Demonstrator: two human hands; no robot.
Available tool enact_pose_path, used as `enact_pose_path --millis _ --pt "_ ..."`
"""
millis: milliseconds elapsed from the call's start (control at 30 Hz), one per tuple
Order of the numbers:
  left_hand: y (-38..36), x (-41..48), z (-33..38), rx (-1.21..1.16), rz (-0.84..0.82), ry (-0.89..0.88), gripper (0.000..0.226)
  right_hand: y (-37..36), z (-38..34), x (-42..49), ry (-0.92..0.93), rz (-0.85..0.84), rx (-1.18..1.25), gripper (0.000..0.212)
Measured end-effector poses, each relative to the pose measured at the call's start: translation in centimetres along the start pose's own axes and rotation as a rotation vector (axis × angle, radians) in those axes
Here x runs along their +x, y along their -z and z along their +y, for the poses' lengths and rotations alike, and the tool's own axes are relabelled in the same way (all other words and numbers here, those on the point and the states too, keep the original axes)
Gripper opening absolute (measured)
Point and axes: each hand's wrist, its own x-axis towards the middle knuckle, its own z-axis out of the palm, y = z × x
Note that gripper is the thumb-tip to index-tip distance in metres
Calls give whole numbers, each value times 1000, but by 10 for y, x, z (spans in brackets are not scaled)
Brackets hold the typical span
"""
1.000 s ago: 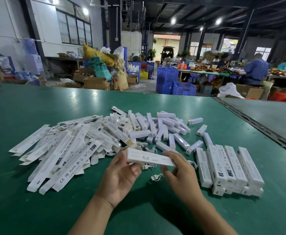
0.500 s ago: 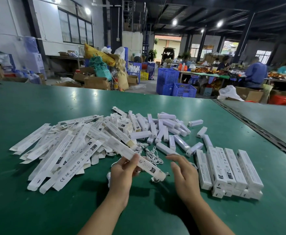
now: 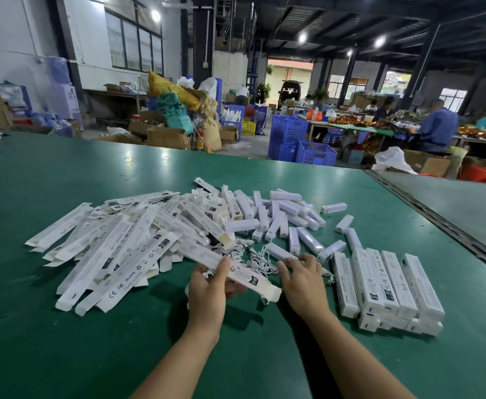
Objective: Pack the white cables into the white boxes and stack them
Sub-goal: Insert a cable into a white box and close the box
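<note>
My left hand (image 3: 210, 286) grips a long white box (image 3: 236, 272) that slants down to the right, its open end near the table. My right hand (image 3: 305, 280) lies just right of that box, fingers stretched toward a white bar-shaped piece (image 3: 279, 251) and the tangle of white cables (image 3: 253, 257). A pile of flat unfolded white boxes (image 3: 115, 249) spreads at the left. Loose white bars (image 3: 287, 217) lie scattered in the middle. Packed boxes (image 3: 391, 286) are stacked in two layers at the right.
The green table (image 3: 63, 341) runs to a dark seam (image 3: 437, 226) at the right, with a second green surface beyond. Blue crates (image 3: 302, 142), cardboard cartons and seated workers fill the hall behind the far edge.
The right hand let go of the box and reached forward to the cables and bars. The left hand turned the box from level to slanting and keeps hold of it.
</note>
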Motion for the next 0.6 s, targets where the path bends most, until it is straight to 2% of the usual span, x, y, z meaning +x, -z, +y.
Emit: enact_pose_path --millis 133,233,333,467,600 --pt "2 -2 2 -19 18 -8 20 1 3 -2 -63 87 92 35" --pt "3 -3 5 -52 42 -18 23 2 2 -5 -105 110 182 48" --pt "5 -4 7 -70 61 -34 26 4 2 -2 -127 105 151 58" --pt "7 -6 8 -82 80 -41 25 4 2 -1 -102 116 49 42" --pt "8 -5 8 -93 114 -34 34 13 2 -12 -132 156 259 41"
